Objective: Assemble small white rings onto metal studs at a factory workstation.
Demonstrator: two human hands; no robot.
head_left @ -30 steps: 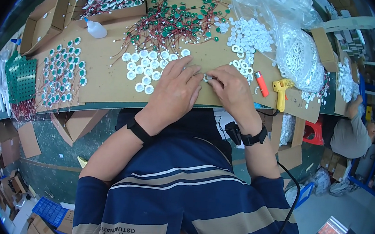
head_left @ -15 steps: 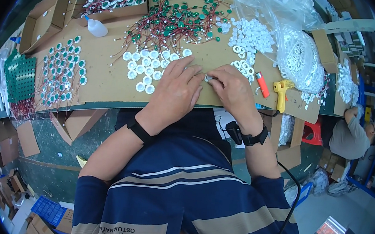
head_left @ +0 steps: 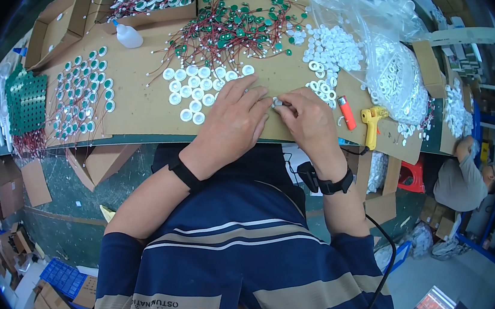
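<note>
Over the cardboard-covered table, my left hand (head_left: 236,114) lies palm down with its fingers stretched out and slightly apart, holding nothing that shows. Its fingertips are beside a cluster of round white caps (head_left: 192,82), which it partly covers. My right hand (head_left: 309,120) is closed in a pinch on a small round white piece (head_left: 276,102), between the two hands; the fingers hide much of it. Further off lies a tangled heap of green discs with red wires (head_left: 230,29). Loose white rings (head_left: 321,91) lie just beyond my right hand.
Rows of wired green-and-white discs (head_left: 85,92) lie at left, near a white squeeze bottle (head_left: 129,36). A red lighter (head_left: 346,112) and yellow glue gun (head_left: 372,124) are at right. Behind them stands a bag of rings (head_left: 397,80). A co-worker (head_left: 462,180) sits far right.
Both hands keep almost the same pose, with only a tiny shift. The small white piece stays in my right fingers.
</note>
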